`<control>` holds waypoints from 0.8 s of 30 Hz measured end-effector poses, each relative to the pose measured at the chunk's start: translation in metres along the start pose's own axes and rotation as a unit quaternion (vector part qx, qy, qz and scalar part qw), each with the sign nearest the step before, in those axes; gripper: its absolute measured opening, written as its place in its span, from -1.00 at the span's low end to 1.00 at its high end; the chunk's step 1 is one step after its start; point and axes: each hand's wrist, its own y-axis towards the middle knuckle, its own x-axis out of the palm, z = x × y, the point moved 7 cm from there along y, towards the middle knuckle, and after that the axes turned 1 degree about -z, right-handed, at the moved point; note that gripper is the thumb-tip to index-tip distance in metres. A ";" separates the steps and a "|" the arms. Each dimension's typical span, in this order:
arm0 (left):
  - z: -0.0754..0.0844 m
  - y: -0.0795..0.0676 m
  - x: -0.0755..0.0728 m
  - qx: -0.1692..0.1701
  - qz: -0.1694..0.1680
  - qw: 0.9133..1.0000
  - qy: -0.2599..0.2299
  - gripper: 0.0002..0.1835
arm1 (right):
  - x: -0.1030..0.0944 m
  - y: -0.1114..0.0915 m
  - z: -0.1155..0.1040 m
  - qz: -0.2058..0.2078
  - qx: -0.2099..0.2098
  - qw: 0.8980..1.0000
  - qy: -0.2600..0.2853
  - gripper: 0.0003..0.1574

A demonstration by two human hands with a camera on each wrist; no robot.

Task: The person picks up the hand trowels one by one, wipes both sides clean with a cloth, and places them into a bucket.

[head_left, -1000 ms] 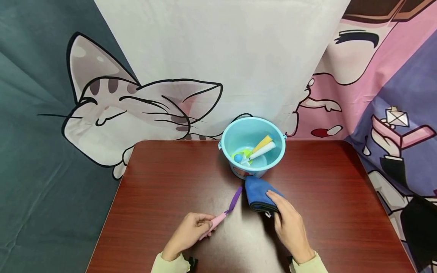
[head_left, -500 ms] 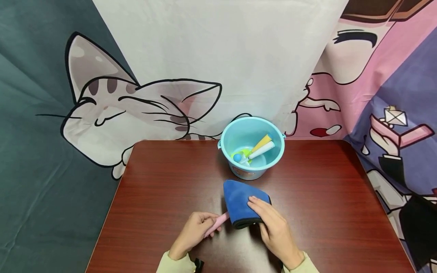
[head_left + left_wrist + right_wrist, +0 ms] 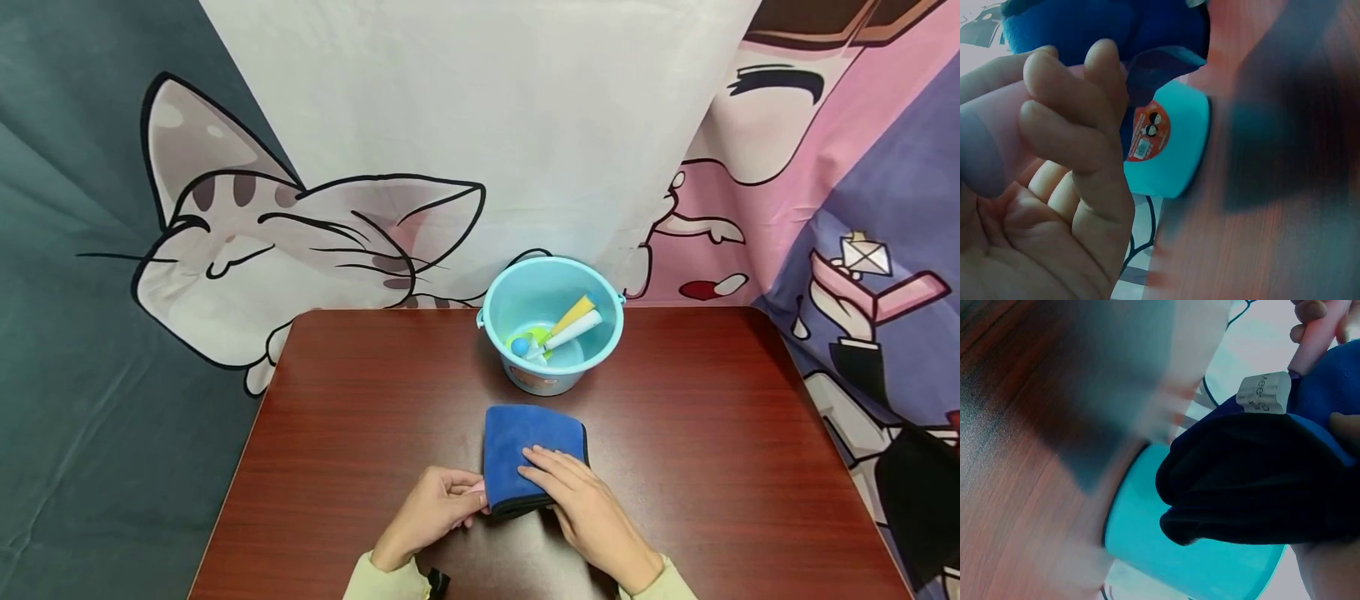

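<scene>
My left hand (image 3: 431,508) grips the pink handle (image 3: 1007,119) of a toy shovel. In the left wrist view its translucent purple blade (image 3: 1150,72) points toward the bucket, right by the towel. A folded blue towel (image 3: 528,433) with black edging covers the blade in the head view. My right hand (image 3: 592,517) holds this towel by its near right part, fingers spread over the top and thumb at the near edge. Seen from the right wrist, the towel's dark folded layers (image 3: 1241,475) and a white label (image 3: 1264,392) hang above the table.
Beyond the towel stands a light blue bucket (image 3: 551,383) at the table's back edge. Inside it lie a yellow handle (image 3: 573,315), a white handle (image 3: 577,330) and a blue ball-like piece (image 3: 520,347). A printed curtain (image 3: 480,100) hangs behind the brown table (image 3: 360,392).
My right hand has brought the towel left and nearer, from beside the bucket to over the shovel's blade. My left hand keeps its grip on the handle, moving little.
</scene>
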 end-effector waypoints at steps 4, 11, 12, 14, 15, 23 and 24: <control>0.001 -0.003 -0.003 0.006 -0.010 1.000 -0.003 -0.77 | 0.003 -0.001 0.005 -0.010 0.028 1.000 0.000 -0.15; 0.001 -0.008 -0.006 0.014 -0.037 0.999 -0.007 -0.71 | -0.004 -0.002 0.018 0.030 0.078 0.996 -0.003 -0.09; 0.001 -0.009 -0.006 0.016 -0.037 0.999 -0.004 -0.71 | -0.005 -0.003 0.020 0.037 0.079 0.996 -0.002 -0.08; 0.002 -0.010 -0.008 0.025 -0.039 0.999 -0.001 -0.72 | -0.008 -0.004 0.023 0.050 0.082 0.995 -0.007 -0.07; 0.002 -0.010 -0.008 0.031 -0.042 0.999 -0.003 -0.72 | -0.009 -0.004 0.025 0.055 0.086 0.995 -0.008 -0.07; 0.002 -0.015 -0.011 0.055 -0.064 0.995 -0.044 -0.72 | -0.022 -0.012 0.044 0.083 0.146 0.986 -0.019 -0.04; 0.002 -0.015 -0.012 0.062 -0.066 0.995 -0.048 -0.72 | -0.025 -0.013 0.046 0.089 0.152 0.984 -0.022 -0.05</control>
